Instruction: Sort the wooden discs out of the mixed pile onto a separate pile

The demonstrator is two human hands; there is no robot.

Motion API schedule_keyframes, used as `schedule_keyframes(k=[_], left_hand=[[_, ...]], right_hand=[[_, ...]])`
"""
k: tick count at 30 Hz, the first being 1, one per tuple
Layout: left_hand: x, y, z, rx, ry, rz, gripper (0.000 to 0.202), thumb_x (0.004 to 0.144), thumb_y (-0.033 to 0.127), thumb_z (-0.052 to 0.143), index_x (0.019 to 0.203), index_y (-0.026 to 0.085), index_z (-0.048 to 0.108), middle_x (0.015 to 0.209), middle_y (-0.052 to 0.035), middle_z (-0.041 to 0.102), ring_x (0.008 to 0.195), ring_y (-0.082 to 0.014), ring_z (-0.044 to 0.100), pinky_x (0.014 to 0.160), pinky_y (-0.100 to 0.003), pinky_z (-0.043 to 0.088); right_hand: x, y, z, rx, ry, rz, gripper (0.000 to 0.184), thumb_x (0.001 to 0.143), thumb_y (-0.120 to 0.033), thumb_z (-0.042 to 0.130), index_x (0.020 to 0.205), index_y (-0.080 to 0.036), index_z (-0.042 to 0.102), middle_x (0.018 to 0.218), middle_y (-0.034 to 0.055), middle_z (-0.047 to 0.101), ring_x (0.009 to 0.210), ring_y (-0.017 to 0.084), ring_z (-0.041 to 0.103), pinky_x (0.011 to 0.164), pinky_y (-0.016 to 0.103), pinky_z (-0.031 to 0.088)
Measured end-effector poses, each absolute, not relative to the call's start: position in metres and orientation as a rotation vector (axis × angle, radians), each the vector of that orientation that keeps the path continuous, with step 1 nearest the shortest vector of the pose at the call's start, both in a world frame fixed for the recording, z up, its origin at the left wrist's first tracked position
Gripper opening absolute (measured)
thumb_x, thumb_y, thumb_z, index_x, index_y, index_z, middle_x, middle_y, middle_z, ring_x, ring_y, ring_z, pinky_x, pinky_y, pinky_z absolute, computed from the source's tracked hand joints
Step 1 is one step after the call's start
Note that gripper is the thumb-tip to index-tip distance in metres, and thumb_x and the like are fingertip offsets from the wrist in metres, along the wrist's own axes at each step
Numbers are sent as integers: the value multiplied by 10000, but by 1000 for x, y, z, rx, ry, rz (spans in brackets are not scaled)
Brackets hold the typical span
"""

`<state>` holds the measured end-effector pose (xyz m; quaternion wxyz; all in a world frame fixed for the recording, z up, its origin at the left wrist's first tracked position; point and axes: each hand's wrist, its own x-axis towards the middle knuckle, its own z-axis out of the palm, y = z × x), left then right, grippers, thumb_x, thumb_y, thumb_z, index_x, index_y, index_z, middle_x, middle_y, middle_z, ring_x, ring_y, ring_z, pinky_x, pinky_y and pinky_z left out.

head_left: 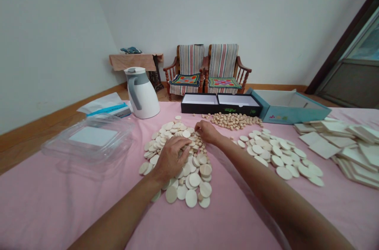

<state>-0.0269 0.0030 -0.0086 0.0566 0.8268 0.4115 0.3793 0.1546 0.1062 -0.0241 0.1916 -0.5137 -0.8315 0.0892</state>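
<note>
My left hand lies over the middle of a heap of pale round wooden discs, its thumb apart from the fingers and its fingertips among the discs. At the heap's far right edge, my right hand is bent down with its fingers curled together. What those fingers hold, if anything, is hidden. Small wooden beads are mixed in with the discs just below my right hand. Beyond it spreads a larger pile of the same kind of beads.
More discs and square wooden boards lie to the right. A black divided box and a blue box stand behind. On the left are a white jug, a clear plastic container and a tissue pack.
</note>
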Motion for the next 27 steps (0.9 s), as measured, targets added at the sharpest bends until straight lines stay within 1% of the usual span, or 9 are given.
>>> schedule_keyframes(k=[4,8,10,13,15,18,22,24,27], left_hand=[[-26,3,-8,2513,1241,1154,190,858,180,526,989,187,664,1004,-76,676,982,-208,589,897,-408,464],[-26,3,-8,2523,1241,1173,194,850,177,532,992,185,663,999,-80,678,974,-212,593,887,-410,470],[-26,3,-7,2529,1244,1160,198,845,172,533,992,186,665,996,-76,680,970,-210,597,889,-406,468],[-26,3,-6,2532,1243,1141,207,841,167,533,1001,190,663,1003,-66,680,980,-206,598,901,-394,462],[-26,3,-7,2532,1242,1139,207,846,174,528,1005,190,660,1009,-65,678,987,-206,595,907,-394,458],[-26,4,-8,2538,1243,1139,201,861,186,517,1004,186,658,1013,-71,674,983,-206,591,903,-397,457],[-26,4,-9,2553,1237,1156,196,863,186,516,1003,182,654,1010,-73,671,985,-202,589,892,-388,465],[-26,4,-9,2555,1234,1163,194,860,186,519,999,186,655,1005,-72,673,981,-204,592,888,-387,467],[-26,4,-9,2552,1239,1164,201,860,187,519,1009,191,654,1006,-71,676,982,-206,594,891,-390,465]], right_hand=[[175,105,-20,-1570,-2231,192,209,748,-35,490,812,-136,661,888,87,617,804,147,551,733,225,392],[201,100,-6,-1705,-2029,77,317,768,-13,430,991,-111,631,1005,137,585,888,183,544,784,269,395],[207,94,-1,-1664,-2012,86,328,787,-29,424,1029,-118,626,1024,133,595,907,186,550,805,277,399],[202,84,1,-1519,-2124,189,313,778,-26,446,961,-152,665,967,76,655,903,160,577,816,246,411],[192,79,-2,-1412,-2237,251,364,752,4,451,984,-167,673,1007,60,673,944,146,583,844,229,404],[175,78,-10,-1323,-2367,297,393,729,2,473,1017,-176,671,1052,70,672,990,157,576,867,239,395],[163,79,-17,-1379,-2368,293,307,727,-55,522,971,-158,678,983,84,680,911,170,587,807,242,410],[167,77,-17,-1416,-2343,277,272,744,-67,505,938,-143,681,960,92,678,896,171,587,798,241,408],[186,65,-11,-1476,-2294,251,301,777,-53,436,945,-124,675,960,102,679,901,167,591,803,241,400]])
